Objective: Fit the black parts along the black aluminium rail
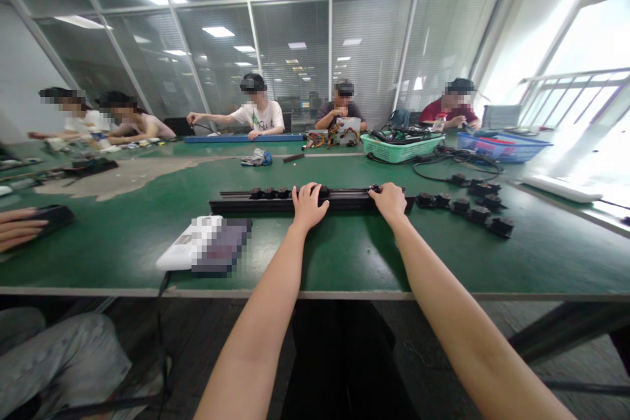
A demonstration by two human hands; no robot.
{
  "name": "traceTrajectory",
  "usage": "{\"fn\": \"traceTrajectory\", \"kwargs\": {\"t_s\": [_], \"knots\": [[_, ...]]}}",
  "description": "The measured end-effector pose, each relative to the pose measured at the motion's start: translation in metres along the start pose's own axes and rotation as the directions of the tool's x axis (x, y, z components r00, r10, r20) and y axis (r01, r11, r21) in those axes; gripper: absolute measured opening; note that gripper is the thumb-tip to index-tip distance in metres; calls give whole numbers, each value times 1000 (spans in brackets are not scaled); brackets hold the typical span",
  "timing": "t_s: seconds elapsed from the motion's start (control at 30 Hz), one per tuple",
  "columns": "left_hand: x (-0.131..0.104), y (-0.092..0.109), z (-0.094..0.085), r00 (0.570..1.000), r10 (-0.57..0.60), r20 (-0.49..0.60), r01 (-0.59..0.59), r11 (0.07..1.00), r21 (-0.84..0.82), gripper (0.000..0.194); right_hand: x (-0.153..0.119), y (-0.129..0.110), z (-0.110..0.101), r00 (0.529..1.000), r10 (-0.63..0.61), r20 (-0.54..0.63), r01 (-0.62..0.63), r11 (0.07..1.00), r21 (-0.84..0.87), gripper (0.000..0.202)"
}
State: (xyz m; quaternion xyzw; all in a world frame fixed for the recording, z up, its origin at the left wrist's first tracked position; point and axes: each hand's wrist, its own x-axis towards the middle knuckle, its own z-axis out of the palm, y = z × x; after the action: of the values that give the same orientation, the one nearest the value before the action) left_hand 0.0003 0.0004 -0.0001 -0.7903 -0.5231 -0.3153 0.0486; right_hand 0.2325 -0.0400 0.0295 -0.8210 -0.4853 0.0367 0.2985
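Note:
A long black track (pixel 256 206) lies crosswise on the green table in front of me. Several small black blocks (pixel 269 193) sit in a row along its left half. My left hand (pixel 308 207) rests over the middle of the track with its fingers spread, touching it near those blocks. At the right end, my right hand (pixel 391 202) has its fingers closed on a small black block (pixel 374 188) at the track; part of that block is hidden by the fingers. Several loose black blocks (pixel 460 205) lie on the table just right of my right hand.
A white device (pixel 180 246) and a blurred dark item (pixel 224 249) lie left of my arm. Another person's hand (pixel 20 230) is at the far left. Beyond stand a green basket (pixel 404 149) and a blue basket (pixel 522 149), with black cables (pixel 457 161) nearby. Several people sit opposite.

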Motion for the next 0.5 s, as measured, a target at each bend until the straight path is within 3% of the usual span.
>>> {"fn": "traceTrajectory", "kwargs": {"t_s": [0.5], "knots": [[0, 0, -1, 1000, -4, 9, 4, 1000, -2, 53, 0, 1, -2, 999, 33, -9, -33, 999, 3, 34]]}}
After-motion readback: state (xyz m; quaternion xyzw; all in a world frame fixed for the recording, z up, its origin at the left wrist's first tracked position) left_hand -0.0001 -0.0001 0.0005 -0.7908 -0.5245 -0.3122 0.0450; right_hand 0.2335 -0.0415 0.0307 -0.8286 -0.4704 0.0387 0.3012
